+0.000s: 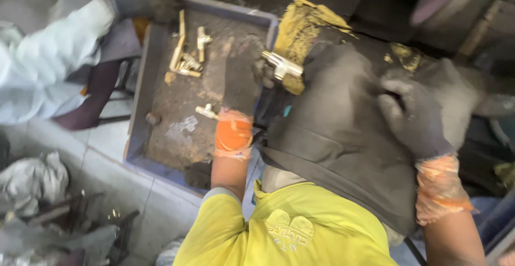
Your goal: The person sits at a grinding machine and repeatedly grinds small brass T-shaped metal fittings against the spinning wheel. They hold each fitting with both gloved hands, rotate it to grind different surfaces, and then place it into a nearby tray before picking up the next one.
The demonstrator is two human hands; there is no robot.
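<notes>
My left hand (244, 75), in a dark grey glove with an orange cuff, reaches over the edge of a shallow blue tray (140, 89) and grips a shiny brass fitting (281, 64). My right hand (416, 118), gloved the same way, rests on a dark apron (338, 132) draped over my lap, fingers curled against the cloth. A pile of yellow-brown sludge (300, 27) sits just beyond the fitting. Several brass fittings (185, 56) lie on the tray's dirty floor, and one small piece (206, 111) lies near my left wrist.
Another person's gloved hand and white sleeve (59, 46) reach in at the tray's far left corner. Crumpled grey rags and scrap (37, 180) lie on the tiled floor at lower left. Dark machine parts (472, 24) crowd the upper right.
</notes>
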